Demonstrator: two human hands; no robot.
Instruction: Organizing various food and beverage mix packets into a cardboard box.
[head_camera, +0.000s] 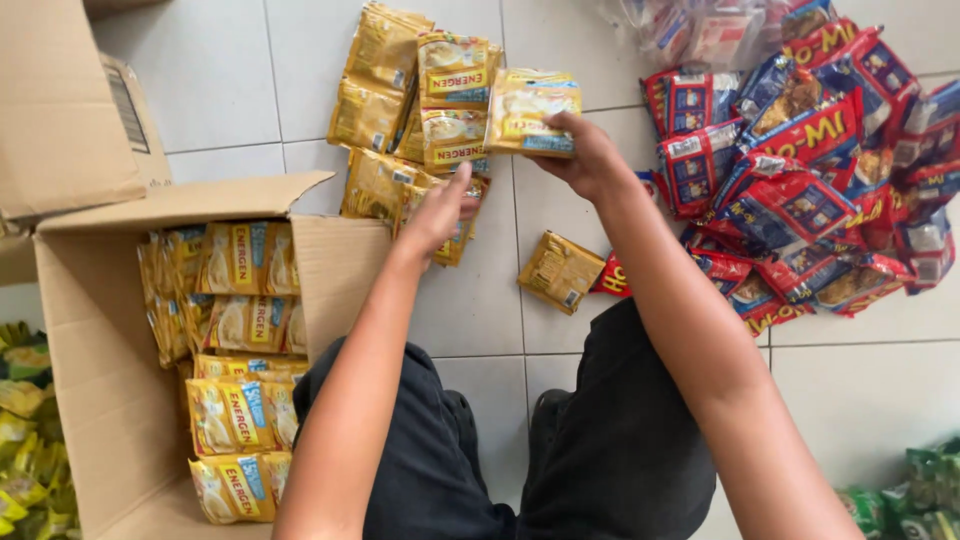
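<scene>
My right hand (585, 155) holds a small stack of yellow sachets (530, 110) lifted above the tiled floor. My left hand (440, 210) reaches down onto a pile of the same yellow sachets (400, 110) spread on the floor, fingers touching one of them. One yellow sachet (558, 270) lies alone near my knee. An open cardboard box (90, 400) at the left holds rows of yellow sachets (240, 330) stacked inside.
A heap of red and blue snack packets (820, 180) covers the floor at the right. Green packets (915, 490) show at the bottom right, yellow-green ones (20, 430) at the far left. My dark trousers (560, 450) fill the lower middle.
</scene>
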